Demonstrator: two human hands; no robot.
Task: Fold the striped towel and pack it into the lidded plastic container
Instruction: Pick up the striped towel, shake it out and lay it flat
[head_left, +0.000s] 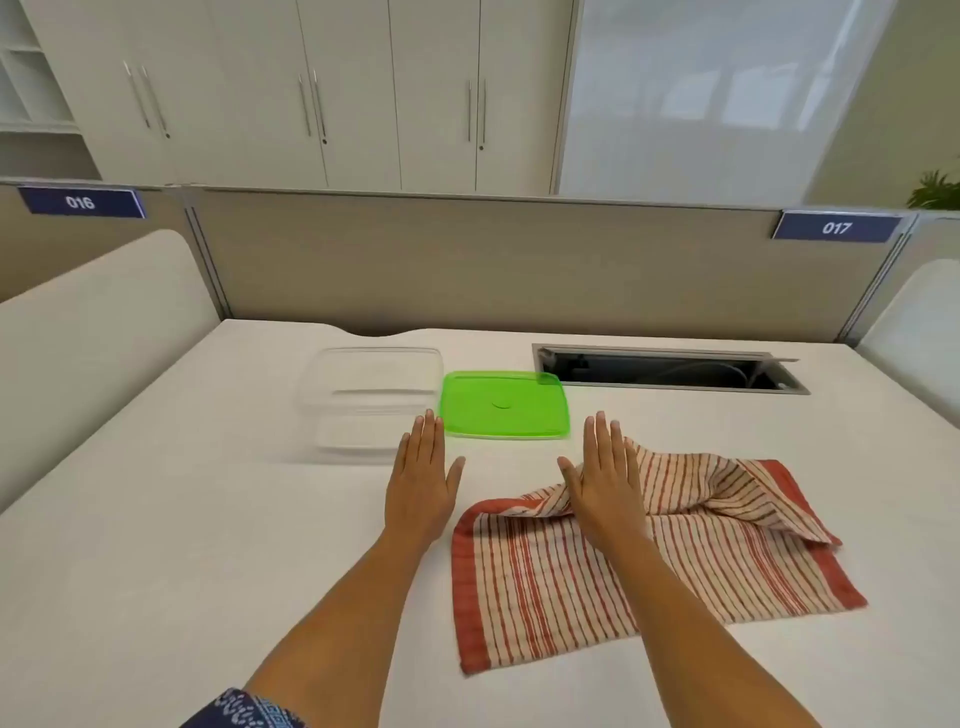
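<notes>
A red-and-cream striped towel (571, 577) lies loosely rumpled on the white table, its far edge folded over on itself. My right hand (605, 475) is flat and open, palm down, over the towel's far left part. My left hand (422, 478) is flat and open too, over bare table just left of the towel. Beyond my left hand stands a clear plastic container (371, 400), with no lid on it. Its green lid (504, 405) lies flat on the table to the container's right, apart from it.
The white table (182, 545) ends at a beige partition at the back. An open cable slot (670, 371) is sunk into the table behind the lid, at the right. Padded white dividers stand at both sides.
</notes>
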